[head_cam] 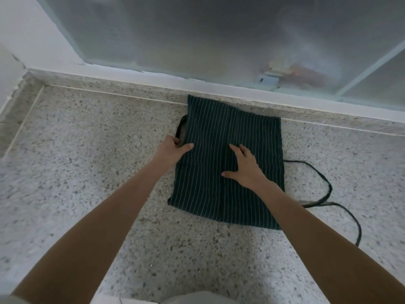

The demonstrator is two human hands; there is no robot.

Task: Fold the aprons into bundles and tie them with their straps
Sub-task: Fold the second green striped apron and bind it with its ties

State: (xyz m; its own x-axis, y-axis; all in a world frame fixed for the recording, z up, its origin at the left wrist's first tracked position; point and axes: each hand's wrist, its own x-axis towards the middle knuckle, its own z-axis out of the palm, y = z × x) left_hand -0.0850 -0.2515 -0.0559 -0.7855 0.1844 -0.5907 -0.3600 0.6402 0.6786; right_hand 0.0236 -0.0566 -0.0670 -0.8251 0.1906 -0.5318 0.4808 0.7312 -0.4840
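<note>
While lengthwise toward window, apron (230,163) lies flat.

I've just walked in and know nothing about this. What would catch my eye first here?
First, the dark pinstriped apron, folded into a flat rectangle on the speckled floor in front of a frosted glass panel. The right hand lies flat on it, while the left hand grips its left edge beside a strap loop. To the right, long dark straps trail loose across the floor.

Folded apron (228,163) on counter (87,172), window (219,36) behind, straps (324,194) right.
</note>
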